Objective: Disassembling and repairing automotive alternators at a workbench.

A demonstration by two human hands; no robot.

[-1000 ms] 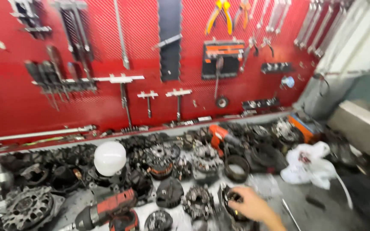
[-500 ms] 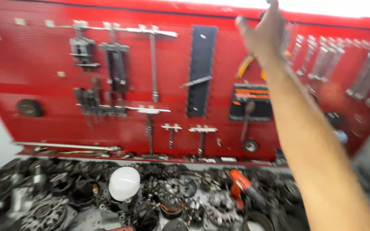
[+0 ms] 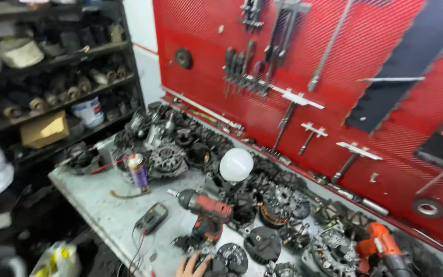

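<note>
- Resting at the bottom edge of the view, one hand lies with fingers loosely spread on a dark round part; which hand it is cannot be told, and the other is out of view.
- The part sits on the grey surface, touching the fingertips on their right.
- A red cordless drill lies just beyond the hand, its nose pointing up and left.
- A multimeter lies to the left.
</note>
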